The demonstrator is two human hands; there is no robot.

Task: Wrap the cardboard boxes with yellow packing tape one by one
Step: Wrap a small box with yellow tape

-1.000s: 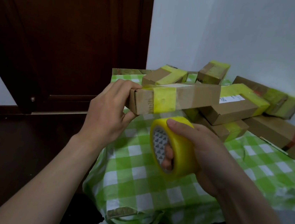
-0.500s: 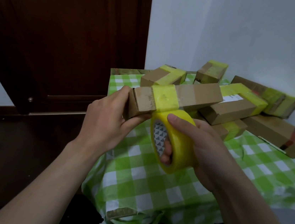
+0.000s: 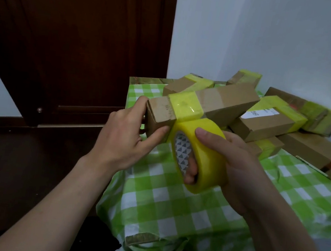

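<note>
Since the earlier frames the tape roll (image 3: 209, 151) rises from below the cardboard box (image 3: 226, 99) until it sits against the box's near lower edge. The box also turns, so more of its top face shows.

Left hand (image 3: 125, 139): grasps the box's left end, thumb on the near face and fingers behind. Judged to hold the box in the air so tape can pass all round it.

Right hand (image 3: 236, 165): clasps the roll, fingers through the core, thumb on the outer rim. This likely brakes the roll and keeps the tape taut.

Yellow band (image 3: 186, 105): lies across the top face near the left end and runs straight into the roll. Wrap judged under way, tape not yet cut.

Pile of boxes (image 3: 268, 125): far right on the checked cloth (image 3: 171, 205), most already carrying yellow.
</note>
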